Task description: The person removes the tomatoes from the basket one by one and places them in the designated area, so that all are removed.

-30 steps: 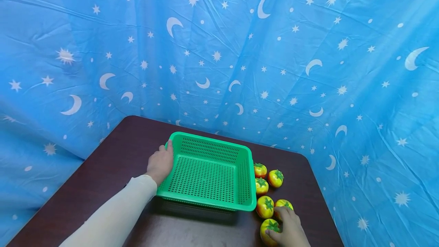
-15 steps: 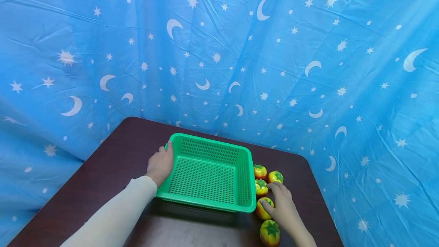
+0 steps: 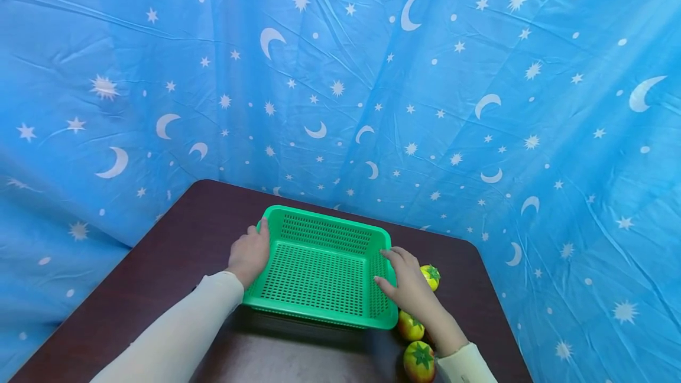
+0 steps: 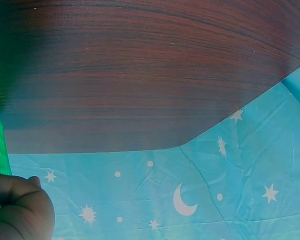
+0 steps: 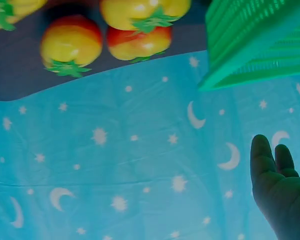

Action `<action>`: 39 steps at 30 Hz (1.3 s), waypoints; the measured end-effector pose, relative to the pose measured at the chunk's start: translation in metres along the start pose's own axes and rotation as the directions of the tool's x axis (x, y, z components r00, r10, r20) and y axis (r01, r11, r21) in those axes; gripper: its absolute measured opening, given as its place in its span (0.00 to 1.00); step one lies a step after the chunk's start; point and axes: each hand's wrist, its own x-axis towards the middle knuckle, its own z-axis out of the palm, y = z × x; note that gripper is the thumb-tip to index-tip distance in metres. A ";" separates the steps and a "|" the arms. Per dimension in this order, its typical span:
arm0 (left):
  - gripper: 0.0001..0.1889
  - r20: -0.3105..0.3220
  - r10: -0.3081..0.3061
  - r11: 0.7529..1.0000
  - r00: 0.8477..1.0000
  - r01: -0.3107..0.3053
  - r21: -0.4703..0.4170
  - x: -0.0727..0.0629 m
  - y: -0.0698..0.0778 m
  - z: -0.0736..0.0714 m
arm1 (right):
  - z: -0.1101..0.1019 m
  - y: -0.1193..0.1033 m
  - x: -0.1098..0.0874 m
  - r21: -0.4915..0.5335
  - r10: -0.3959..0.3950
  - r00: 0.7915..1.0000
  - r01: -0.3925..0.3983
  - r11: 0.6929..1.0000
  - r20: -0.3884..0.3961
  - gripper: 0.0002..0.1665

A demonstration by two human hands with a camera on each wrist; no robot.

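Note:
A green plastic basket (image 3: 319, 276) with perforated sides sits on the table, nothing inside it. My left hand (image 3: 249, 256) grips its left rim, one finger lying along the edge; the left wrist view shows only part of that hand (image 4: 22, 207). Over the basket's right rim is my right hand (image 3: 407, 282), fingers and thumb spread apart, holding nothing visible. In the right wrist view its fingers (image 5: 285, 185) point up, apart from the basket (image 5: 260, 45). Beneath and beside the right forearm lie tomato-like yellow-red fruits (image 3: 419, 362) with green leafy tops; the hand hides some.
Another fruit (image 3: 430, 277) lies farther back, right of the hand. The dark brown table (image 3: 213, 211) has rounded far corners. A blue curtain (image 3: 340, 75) with white moons and stars hangs behind and around it.
My right hand has moved from the fruits at the front right, back and leftward to the basket's right rim. The left hand and the basket have stayed in place.

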 end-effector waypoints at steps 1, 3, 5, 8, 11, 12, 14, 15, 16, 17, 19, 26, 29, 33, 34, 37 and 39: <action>0.32 -0.002 0.000 1.000 1.000 0.000 -0.001 0.000 0.000 0.001 | 0.001 -0.002 0.005 0.001 -0.010 1.000 0.010 1.000 0.010 0.37; 0.32 -0.004 0.001 1.000 1.000 -0.001 -0.005 0.000 0.001 0.001 | 0.002 -0.006 0.013 0.010 -0.033 0.999 0.033 0.999 0.032 0.37; 0.32 -0.001 -0.001 1.000 1.000 0.001 -0.012 -0.001 0.002 0.003 | 0.005 -0.009 0.020 0.016 -0.052 0.997 0.051 0.999 0.060 0.38; 0.32 0.009 -0.002 1.000 1.000 0.003 -0.016 -0.002 0.002 0.003 | 0.008 -0.015 0.029 0.024 -0.068 0.992 0.066 0.998 0.108 0.38; 0.32 0.009 -0.007 1.000 1.000 0.007 -0.013 -0.003 0.002 0.003 | 0.012 -0.020 0.038 0.030 -0.083 0.986 0.080 0.996 0.145 0.38; 0.31 0.006 -0.007 1.000 1.000 0.007 -0.013 -0.002 0.002 0.002 | 0.014 -0.022 0.041 0.025 -0.096 0.984 0.094 0.995 0.149 0.38; 0.31 0.000 -0.006 1.000 1.000 0.006 -0.013 -0.002 0.002 0.002 | 0.019 -0.024 0.046 0.011 -0.118 0.979 0.117 0.993 0.165 0.37; 0.31 -0.003 -0.005 1.000 1.000 0.005 -0.011 -0.002 0.002 0.002 | 0.021 -0.026 0.048 -0.001 -0.127 0.976 0.130 0.992 0.177 0.37; 0.31 -0.004 -0.004 1.000 1.000 0.004 -0.010 -0.002 0.002 0.002 | 0.023 -0.027 0.049 -0.010 -0.138 0.972 0.143 0.990 0.190 0.37; 0.31 -0.004 -0.003 1.000 1.000 0.003 -0.008 -0.002 0.002 0.001 | 0.026 -0.029 0.051 -0.018 -0.151 0.967 0.158 0.987 0.204 0.37; 0.31 -0.004 -0.001 1.000 1.000 0.000 -0.004 -0.002 0.002 0.001 | 0.030 -0.032 0.053 -0.028 -0.163 0.957 0.174 0.984 0.242 0.38; 0.31 -0.006 -0.005 1.000 1.000 0.005 -0.011 -0.003 0.003 -0.003 | 0.039 -0.043 0.059 -0.055 -0.181 0.921 0.212 0.976 0.345 0.36; 0.30 -0.010 -0.003 1.000 1.000 0.003 -0.004 -0.002 0.003 -0.003 | 0.043 -0.047 0.060 -0.077 -0.185 0.909 0.229 0.970 0.373 0.36; 0.30 -0.017 -0.003 1.000 1.000 0.003 0.010 -0.001 0.002 -0.001 | 0.050 -0.048 0.062 -0.100 -0.185 0.898 0.243 0.965 0.400 0.37; 0.30 -0.019 -0.003 1.000 1.000 0.003 0.014 -0.001 0.002 -0.001 | 0.052 -0.048 0.063 -0.111 -0.185 0.895 0.249 0.962 0.407 0.37; 0.30 -0.027 -0.003 1.000 1.000 0.003 0.022 0.000 0.003 0.000 | 0.057 -0.047 0.065 -0.121 -0.170 0.878 0.248 0.961 0.447 0.37; 0.30 -0.032 -0.003 1.000 0.999 0.004 0.022 0.000 0.003 0.000 | 0.060 -0.046 0.066 -0.126 -0.155 0.859 0.245 0.961 0.489 0.36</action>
